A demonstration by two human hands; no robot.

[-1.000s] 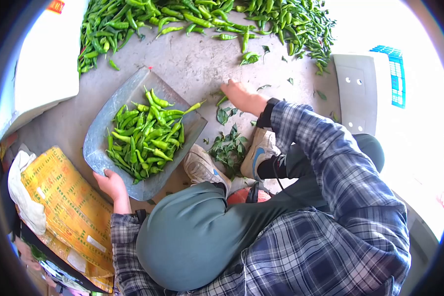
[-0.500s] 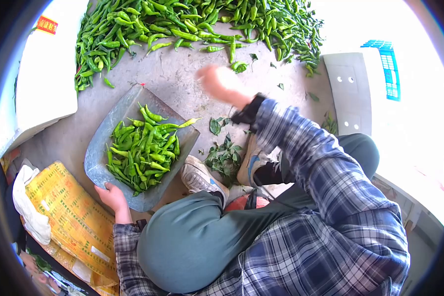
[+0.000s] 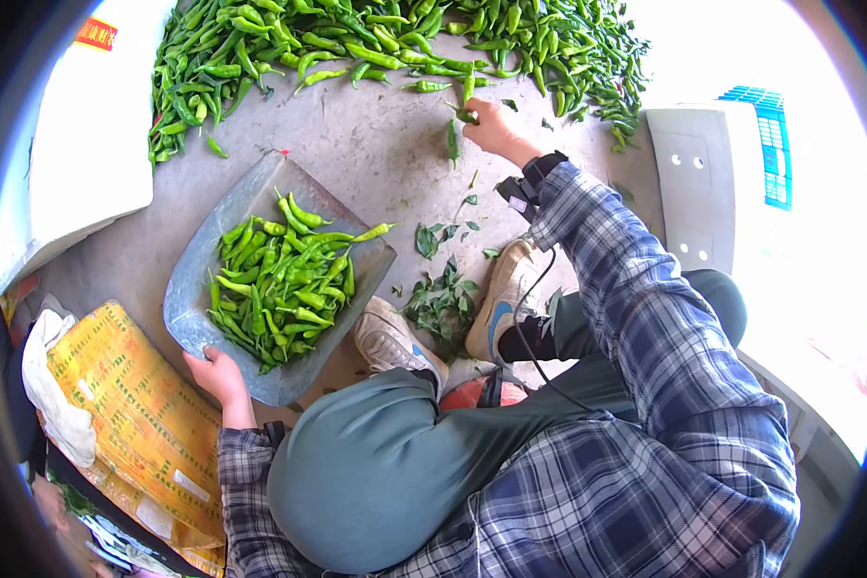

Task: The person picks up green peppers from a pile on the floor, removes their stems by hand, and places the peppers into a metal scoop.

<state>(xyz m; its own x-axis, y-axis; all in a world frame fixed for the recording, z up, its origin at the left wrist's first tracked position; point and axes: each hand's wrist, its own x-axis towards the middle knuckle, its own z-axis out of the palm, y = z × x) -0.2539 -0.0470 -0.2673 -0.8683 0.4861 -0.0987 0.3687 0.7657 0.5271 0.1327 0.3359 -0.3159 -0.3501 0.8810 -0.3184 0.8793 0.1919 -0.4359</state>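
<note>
My left hand point(image 3: 222, 378) grips the near-left rim of a grey metal scoop point(image 3: 191, 289), thumb on top and the other fingers hidden beneath. Inside the scoop lies a heap of green chili peppers point(image 3: 284, 284), one paler pepper sticking out over the right edge. Out in front, my right hand point(image 3: 496, 130) is closed at its fingertips on a green chili pepper point(image 3: 453, 143) close to the floor. A big pile of green chili peppers point(image 3: 376, 39) spreads just beyond that hand.
Torn leaves point(image 3: 443, 303) lie between my shoes point(image 3: 390, 337). At left stand a white box point(image 3: 96, 144) and a yellow taped carton point(image 3: 135, 405) with a white cloth point(image 3: 56, 395). On the right are a pale foam panel point(image 3: 689, 188) and a blue plastic basket point(image 3: 773, 154).
My right hand, blurred before, has moved right and slightly up, and now pinches a pepper at the pile's near edge. A few leaf bits show on the floor below it. The left hand stays put.
</note>
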